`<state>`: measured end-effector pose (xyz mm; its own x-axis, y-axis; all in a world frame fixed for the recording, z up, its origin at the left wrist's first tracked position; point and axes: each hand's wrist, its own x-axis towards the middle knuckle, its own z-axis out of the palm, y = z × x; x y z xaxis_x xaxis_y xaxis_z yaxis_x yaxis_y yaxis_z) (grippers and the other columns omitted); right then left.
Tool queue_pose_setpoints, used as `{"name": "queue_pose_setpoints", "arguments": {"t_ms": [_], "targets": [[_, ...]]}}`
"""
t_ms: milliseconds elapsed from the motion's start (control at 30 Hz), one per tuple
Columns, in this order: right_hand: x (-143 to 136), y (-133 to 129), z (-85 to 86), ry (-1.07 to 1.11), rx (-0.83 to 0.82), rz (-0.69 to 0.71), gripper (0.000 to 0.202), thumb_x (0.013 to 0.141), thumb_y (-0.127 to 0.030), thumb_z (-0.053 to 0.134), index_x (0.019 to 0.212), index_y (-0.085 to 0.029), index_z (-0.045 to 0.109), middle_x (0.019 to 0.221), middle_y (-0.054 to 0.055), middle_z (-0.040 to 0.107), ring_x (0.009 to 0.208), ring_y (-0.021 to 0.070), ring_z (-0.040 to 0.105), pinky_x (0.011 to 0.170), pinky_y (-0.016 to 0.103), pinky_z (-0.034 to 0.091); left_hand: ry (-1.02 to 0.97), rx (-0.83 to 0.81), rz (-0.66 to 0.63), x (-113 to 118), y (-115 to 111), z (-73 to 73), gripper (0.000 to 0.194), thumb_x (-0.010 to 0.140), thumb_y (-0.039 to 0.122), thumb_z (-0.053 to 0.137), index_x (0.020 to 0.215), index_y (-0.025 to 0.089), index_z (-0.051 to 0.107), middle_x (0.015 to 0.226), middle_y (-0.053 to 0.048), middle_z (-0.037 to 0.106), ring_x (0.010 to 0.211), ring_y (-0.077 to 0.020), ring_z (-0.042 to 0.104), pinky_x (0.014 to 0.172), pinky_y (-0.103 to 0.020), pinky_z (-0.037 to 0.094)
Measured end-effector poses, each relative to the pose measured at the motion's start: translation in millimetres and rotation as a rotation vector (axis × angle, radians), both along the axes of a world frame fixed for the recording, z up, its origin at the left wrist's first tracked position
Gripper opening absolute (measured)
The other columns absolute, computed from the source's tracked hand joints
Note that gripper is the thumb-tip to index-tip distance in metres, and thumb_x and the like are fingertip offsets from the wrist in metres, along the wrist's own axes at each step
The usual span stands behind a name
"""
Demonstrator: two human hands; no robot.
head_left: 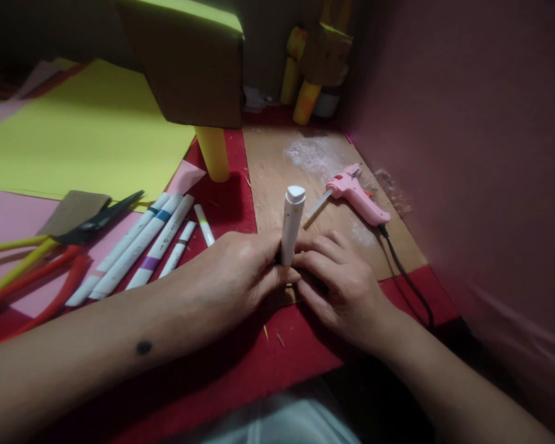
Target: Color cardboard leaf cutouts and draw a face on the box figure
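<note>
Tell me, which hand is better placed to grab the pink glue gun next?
Probably the right hand: the pink glue gun lies just beyond it, on its side. The left hand is farther off, across the upright white marker.

One white marker (292,228) points up between left hand (247,262) and right hand (345,280); left of them lie at least five other markers (161,243). One pair of scissors (81,229) lies farther left, one glue gun (358,197) beyond the right hand.

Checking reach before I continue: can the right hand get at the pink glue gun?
Likely yes: the glue gun lies just beyond the right hand with nothing standing between them, though that hand is close beside the white marker.
</note>
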<state>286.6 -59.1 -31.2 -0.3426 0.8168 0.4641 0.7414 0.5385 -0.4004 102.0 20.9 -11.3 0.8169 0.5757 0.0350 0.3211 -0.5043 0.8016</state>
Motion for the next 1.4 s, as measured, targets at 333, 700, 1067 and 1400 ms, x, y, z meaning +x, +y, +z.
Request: {"name": "queue_pose_setpoints", "arguments": {"t_ms": [333,700,1067,1400], "targets": [[0.4,-0.2,-1.1,0.007,-0.012,-0.006,0.016,0.095,-0.008,0.055,0.095,-0.019,0.066,0.097,0.01,0.073,0.093,0.0249,0.061,0.083,0.042,0.055,-0.024,-0.021,-0.023,2.6,-1.0,2.4,0.011,0.093,0.024,0.058,0.084,0.021,0.063,0.078,0.0,0.072,0.066,-0.0136,0.065,0.059,-0.022,0.045],[0.1,0.0,0.7,0.004,-0.008,-0.003,0.016,0.095,-0.007,0.054,0.092,-0.018,0.065,0.095,0.01,0.072,0.092,0.0251,0.061,0.083,0.042,0.054,-0.013,-0.035,-0.003,1.8,-0.6,0.8,0.013,0.094,0.025,0.057,0.084,0.02,0.063,0.079,0.0,0.072,0.069,-0.0138,0.066,0.061,-0.023,0.046],[0.4,0.2,0.2,0.002,0.011,0.003,0.012,0.093,-0.006,0.058,0.092,-0.015,0.067,0.095,0.011,0.073,0.091,0.0248,0.061,0.083,0.041,0.054,0.003,-0.031,-0.025,0.6,0.8,0.4,0.014,0.094,0.026,0.057,0.083,0.02,0.063,0.077,0.001,0.072,0.066,-0.014,0.065,0.061,-0.024,0.045],[0.2,0.1,-1.5,0.009,0.004,0.008,0.013,0.093,-0.006,0.058,0.087,-0.012,0.068,0.096,0.014,0.073,0.09,0.0253,0.06,0.082,0.041,0.053,-0.004,-0.033,-0.037,0.2,-3.5,1.5,0.015,0.093,0.024,0.055,0.08,0.02,0.063,0.079,0.0,0.072,0.065,-0.0141,0.064,0.06,-0.025,0.046]]}}
